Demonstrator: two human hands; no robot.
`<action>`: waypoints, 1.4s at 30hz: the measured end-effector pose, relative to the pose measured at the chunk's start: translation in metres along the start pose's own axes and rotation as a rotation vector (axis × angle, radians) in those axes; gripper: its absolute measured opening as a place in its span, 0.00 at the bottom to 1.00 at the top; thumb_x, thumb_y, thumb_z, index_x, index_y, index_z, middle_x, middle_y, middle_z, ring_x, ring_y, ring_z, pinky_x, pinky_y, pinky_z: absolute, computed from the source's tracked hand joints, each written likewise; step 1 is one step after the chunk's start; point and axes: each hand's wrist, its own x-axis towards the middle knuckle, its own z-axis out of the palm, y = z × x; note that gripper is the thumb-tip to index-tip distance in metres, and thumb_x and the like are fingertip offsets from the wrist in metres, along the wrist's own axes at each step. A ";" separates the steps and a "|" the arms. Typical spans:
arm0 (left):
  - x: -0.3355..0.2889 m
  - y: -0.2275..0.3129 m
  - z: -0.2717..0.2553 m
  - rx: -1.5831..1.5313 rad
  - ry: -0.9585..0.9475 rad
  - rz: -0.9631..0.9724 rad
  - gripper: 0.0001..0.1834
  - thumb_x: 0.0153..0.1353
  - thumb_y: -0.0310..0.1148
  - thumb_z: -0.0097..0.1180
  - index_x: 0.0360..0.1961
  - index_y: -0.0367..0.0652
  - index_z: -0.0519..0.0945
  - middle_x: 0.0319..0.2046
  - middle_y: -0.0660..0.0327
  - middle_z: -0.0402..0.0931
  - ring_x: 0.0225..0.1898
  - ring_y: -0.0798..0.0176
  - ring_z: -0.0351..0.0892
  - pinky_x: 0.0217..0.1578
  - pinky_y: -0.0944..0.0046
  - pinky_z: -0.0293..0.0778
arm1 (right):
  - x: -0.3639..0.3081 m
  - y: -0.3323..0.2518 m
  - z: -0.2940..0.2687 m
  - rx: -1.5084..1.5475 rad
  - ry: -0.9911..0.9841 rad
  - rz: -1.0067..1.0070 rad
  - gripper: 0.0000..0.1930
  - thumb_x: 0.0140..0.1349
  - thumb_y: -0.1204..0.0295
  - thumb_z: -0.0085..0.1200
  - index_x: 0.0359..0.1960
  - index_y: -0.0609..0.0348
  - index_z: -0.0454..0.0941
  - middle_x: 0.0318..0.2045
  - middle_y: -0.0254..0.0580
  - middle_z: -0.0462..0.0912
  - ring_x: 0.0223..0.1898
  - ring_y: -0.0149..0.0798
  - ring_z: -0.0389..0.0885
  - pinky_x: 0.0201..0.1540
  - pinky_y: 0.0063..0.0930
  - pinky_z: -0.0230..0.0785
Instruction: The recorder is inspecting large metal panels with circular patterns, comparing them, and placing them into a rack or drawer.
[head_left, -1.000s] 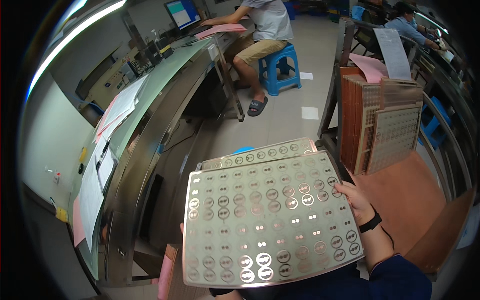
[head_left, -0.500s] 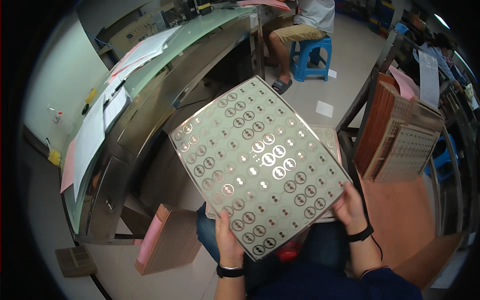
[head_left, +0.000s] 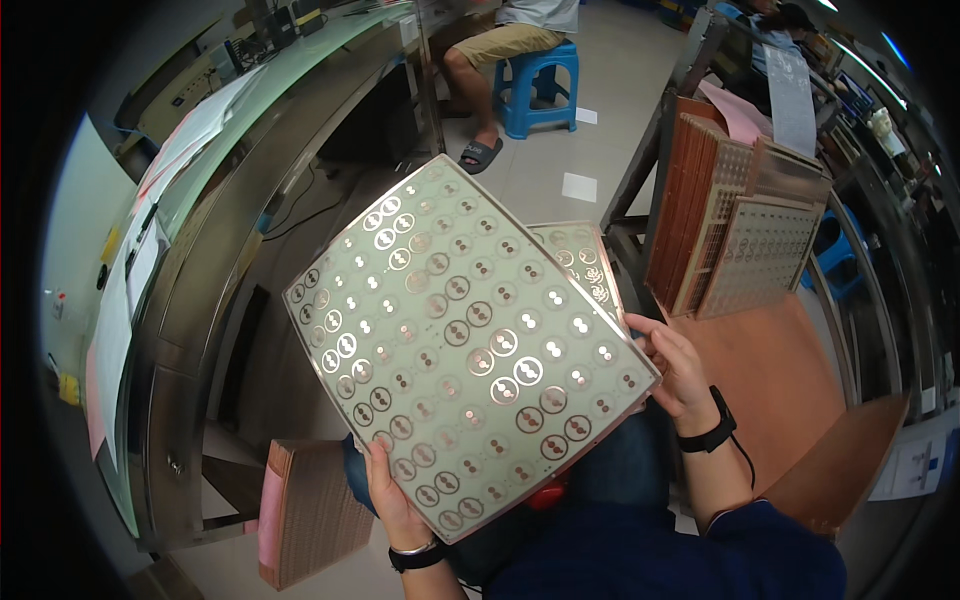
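A square, light green circuit board panel (head_left: 450,330) with rows of round copper-coloured patterns is tilted in front of me, one corner pointing away. My left hand (head_left: 392,500) grips its lower left edge, thumb on the face and fingers hidden underneath. At the right corner my right hand (head_left: 680,370) holds the edge, its forefinger reaching along the far right side. Part of another patterned panel (head_left: 592,262) shows beyond the held one, lower down. How many lie there is hidden.
Panels (head_left: 690,210) stand upright in a rack at the right, above a brown board (head_left: 765,370). Another bundle of panels (head_left: 315,510) stands on the floor at left. A glass-topped desk (head_left: 270,90) bears papers. A person sits on a blue stool (head_left: 538,90) ahead.
The panel has shifted left in the view and tilted differently, moving the shine across its patterns. My right fingers have moved up along its edge. The whole view has turned rightward.
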 end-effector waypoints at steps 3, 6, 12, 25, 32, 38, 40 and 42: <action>-0.002 0.003 0.001 0.018 0.037 0.005 0.20 0.69 0.37 0.39 0.58 0.40 0.64 0.53 0.56 0.69 0.51 0.59 0.72 0.51 0.58 0.70 | 0.001 0.001 0.000 0.006 -0.029 -0.002 0.21 0.68 0.65 0.40 0.55 0.69 0.67 0.34 0.44 0.81 0.32 0.28 0.79 0.33 0.18 0.71; -0.005 0.005 0.007 0.077 0.028 0.030 0.21 0.68 0.37 0.40 0.59 0.39 0.62 0.54 0.56 0.69 0.52 0.59 0.71 0.52 0.57 0.70 | 0.010 0.007 -0.025 -0.005 -0.128 0.051 0.22 0.69 0.63 0.38 0.55 0.69 0.66 0.34 0.42 0.81 0.33 0.28 0.79 0.38 0.19 0.72; -0.016 0.007 0.021 0.173 -0.096 -0.005 0.25 0.65 0.37 0.47 0.60 0.36 0.60 0.53 0.55 0.69 0.52 0.59 0.71 0.52 0.59 0.69 | 0.025 -0.015 0.001 -0.074 -0.114 0.001 0.19 0.69 0.63 0.40 0.52 0.67 0.69 0.40 0.37 0.78 0.39 0.26 0.76 0.44 0.20 0.69; 0.014 0.077 0.078 0.312 -0.284 0.472 0.10 0.64 0.31 0.51 0.43 0.38 0.69 0.40 0.60 0.76 0.43 0.69 0.75 0.47 0.68 0.70 | 0.026 -0.063 0.032 -0.042 -0.185 -0.483 0.18 0.67 0.69 0.44 0.56 0.64 0.62 0.44 0.39 0.77 0.46 0.26 0.74 0.50 0.21 0.65; 0.032 0.074 0.094 0.362 -0.441 0.763 0.09 0.60 0.25 0.52 0.42 0.39 0.70 0.53 0.54 0.68 0.52 0.62 0.70 0.56 0.65 0.65 | 0.063 -0.084 0.033 0.105 -0.326 -0.767 0.09 0.63 0.77 0.48 0.45 0.59 0.71 0.49 0.40 0.73 0.53 0.32 0.70 0.56 0.24 0.63; 0.005 0.050 0.117 0.237 -0.271 0.309 0.18 0.64 0.26 0.46 0.55 0.37 0.63 0.53 0.50 0.68 0.52 0.59 0.73 0.48 0.59 0.77 | 0.063 -0.046 0.010 0.431 -0.233 -0.341 0.08 0.61 0.79 0.48 0.42 0.57 0.71 0.41 0.43 0.78 0.40 0.36 0.79 0.42 0.29 0.78; 0.006 0.047 0.106 0.079 -0.348 0.105 0.20 0.65 0.27 0.46 0.57 0.35 0.63 0.53 0.49 0.68 0.52 0.60 0.72 0.50 0.61 0.74 | 0.059 -0.037 0.005 0.398 -0.122 -0.329 0.06 0.63 0.75 0.47 0.41 0.55 0.71 0.38 0.42 0.79 0.38 0.35 0.80 0.38 0.29 0.79; 0.000 0.042 0.109 -0.057 -0.340 -0.029 0.20 0.68 0.32 0.41 0.58 0.35 0.62 0.55 0.50 0.67 0.53 0.59 0.71 0.52 0.60 0.72 | 0.054 -0.039 0.001 0.418 -0.151 -0.318 0.06 0.64 0.74 0.47 0.42 0.56 0.72 0.38 0.42 0.79 0.38 0.35 0.80 0.38 0.28 0.79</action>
